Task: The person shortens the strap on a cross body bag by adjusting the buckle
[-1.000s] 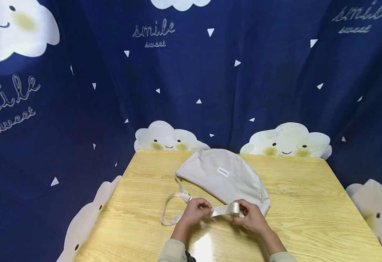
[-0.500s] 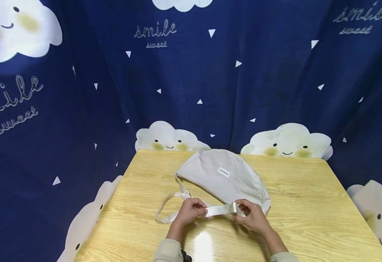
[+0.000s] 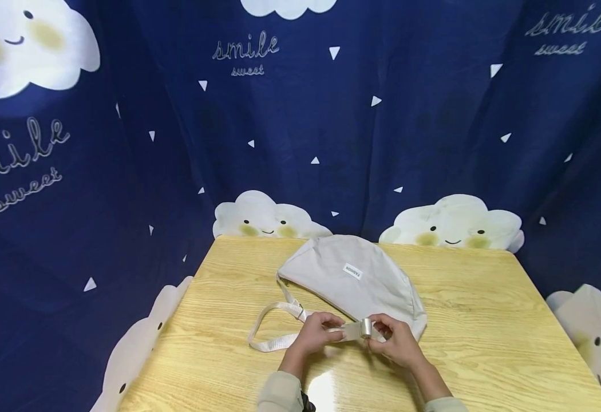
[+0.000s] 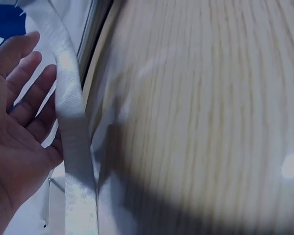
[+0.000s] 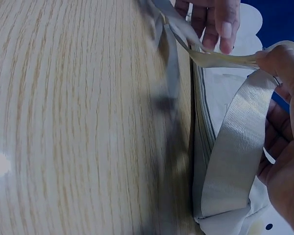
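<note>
A pale half-moon fabric bag (image 3: 378,289) with a small white label (image 3: 352,271) lies on the table, its zipped edge toward me. Its light webbing strap (image 5: 237,142) runs between my hands. My right hand (image 3: 395,340) pinches a folded-over loop of the strap between thumb and fingers, in front of the bag's right part. My left hand (image 3: 313,335) is close by on the left; in the left wrist view its fingers are loosely bent, with the strap passing across the fingertips and the thumb apart from it. A strap adjuster (image 3: 297,312) shows beyond the left hand.
The wooden table (image 3: 486,337) extends to both sides of the bag. A slack curve of strap lies on it at the left. A dark blue curtain (image 3: 305,114) with white clouds hangs behind and around the table.
My left hand first drew left along the strap, then came back right toward the right hand, its hold loosened. My right hand and the bag stay nearly in place.
</note>
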